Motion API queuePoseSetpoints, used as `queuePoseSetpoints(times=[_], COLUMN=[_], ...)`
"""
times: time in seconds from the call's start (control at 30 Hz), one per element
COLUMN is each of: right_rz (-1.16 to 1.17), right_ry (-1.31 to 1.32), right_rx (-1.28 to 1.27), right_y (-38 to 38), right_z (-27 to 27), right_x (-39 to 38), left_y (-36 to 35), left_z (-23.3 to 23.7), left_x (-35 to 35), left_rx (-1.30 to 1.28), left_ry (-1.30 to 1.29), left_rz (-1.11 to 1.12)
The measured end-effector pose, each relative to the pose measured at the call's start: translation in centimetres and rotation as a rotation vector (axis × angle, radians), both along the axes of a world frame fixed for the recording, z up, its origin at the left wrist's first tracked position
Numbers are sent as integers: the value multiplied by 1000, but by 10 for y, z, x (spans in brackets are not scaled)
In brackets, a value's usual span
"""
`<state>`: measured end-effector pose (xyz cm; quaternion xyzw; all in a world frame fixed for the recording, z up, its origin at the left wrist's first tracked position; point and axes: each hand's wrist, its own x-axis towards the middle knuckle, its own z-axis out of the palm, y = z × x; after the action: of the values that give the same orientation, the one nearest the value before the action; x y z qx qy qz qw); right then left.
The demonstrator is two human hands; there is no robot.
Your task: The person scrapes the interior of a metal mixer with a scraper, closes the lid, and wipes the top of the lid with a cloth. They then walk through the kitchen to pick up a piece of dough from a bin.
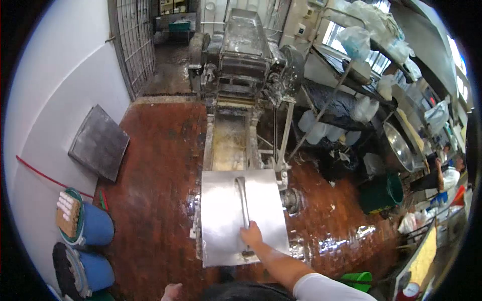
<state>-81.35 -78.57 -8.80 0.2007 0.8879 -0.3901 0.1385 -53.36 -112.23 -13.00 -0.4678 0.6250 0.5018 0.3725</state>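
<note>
My right hand is closed around the lower part of a long metal handle. The handle runs along the middle of a flat, shiny metal cover at the near end of a large machine. At the bottom edge of the view is my left hand, low and apart from the cover. Only a small part of it shows, and its fingers are not clear.
Beyond the cover stands the worn machine with side wheels. Left are a blue bucket topped by an egg tray, and a leaning metal panel. Right are a green bin, a metal bowl and a person.
</note>
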Motion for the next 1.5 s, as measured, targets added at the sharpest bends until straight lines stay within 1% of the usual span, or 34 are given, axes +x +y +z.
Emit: queuePoseSetpoints(times=[0.07,0.13,0.17,0.23,0.27,0.3,0.33,0.37,0.4,0.43,0.5,0.53,0.57,0.6,0.67,0.7,0.73,0.77,0.83,0.87,0.93,0.97,1.0,1.07,1.13,1.17,1.2,1.23,1.27,1.3,1.33,1.4,1.47,1.5], right_rz=[130,145,165,194,250,230,196,188,182,125,90,85,65,28,-13,-104,-195,-175,-223,-292,-534,-659,-783,-1106,-1071,-944,-958,-1115,-632,-751,-1182,-1213,-1286,-1300], right_ry=[-72,-111,-160,-141,-136,-131,-129,-53,20,3,92,179,271,276,142,75,5,-105,-251,-284,-297,-304,-313,-283,-389,-168,-370,-386,-31,-295,-409,-289,-261,-245], right_rx=[23,-46,-113,-52,8,-81,-88,-34,20,-43,12,77,139,149,8,61,110,151,218,246,247,173,96,-261,-180,-118,-180,-298,242,187,-209,-266,-221,-163], right_y=[6,10,13,17,19,23,30,35,38,47,70,86,104,126,171,193,216,247,310,334,347,362,370,366,368,361,353,348,342,338,336,329,322,318], right_z=[-6,5,10,11,8,-5,-2,2,13,34,50,55,43,44,50,45,37,20,-32,-50,-11,-27,-44,-30,-58,-92,-29,-38,-88,-116,-53,-68,-68,-69], right_x=[1,3,4,6,9,12,18,24,30,40,66,77,91,107,146,171,201,229,303,342,411,451,487,541,592,628,613,626,655,660,637,641,641,639], left_y=[2,8,8,8,2,-7,-10,-11,-10,-7,5,22,62,69,81,103,134,161,206,244,297,316,335,383,413,427,434,446,457,465,470,478,468,470], left_z=[10,15,9,-10,-27,-47,-51,-56,-54,-50,-30,0,67,64,56,69,96,114,103,130,128,113,118,132,108,93,67,67,69,52,32,32,-72,-105], left_x=[-18,-35,-43,-67,-73,-75,-82,-88,-95,-103,-125,-142,-163,-174,-197,-207,-220,-229,-248,-246,-250,-251,-241,-216,-197,-185,-179,-165,-151,-153,-155,-154,-207,-223], left_rx=[16,29,32,-74,-69,-44,-19,-20,-179,-335,-395,-454,-596,-581,-708,-691,-710,-726,-678,-587,-491,-398,-398,-95,51,41,27,75,109,82,56,218,108,29], left_ry=[-15,86,96,220,226,339,451,451,509,571,680,786,579,598,865,884,985,1085,1280,1270,1313,1353,1356,951,808,742,768,662,549,472,404,316,622,822], left_rz=[30,38,16,59,19,-71,-158,-189,-137,-85,-88,-55,-88,-119,-465,-499,-645,-792,-897,-863,-1005,-1102,-1120,-1433,-1592,-1610,-1690,-1682,-1670,-1875,-2062,-2161,-2617,-2806])
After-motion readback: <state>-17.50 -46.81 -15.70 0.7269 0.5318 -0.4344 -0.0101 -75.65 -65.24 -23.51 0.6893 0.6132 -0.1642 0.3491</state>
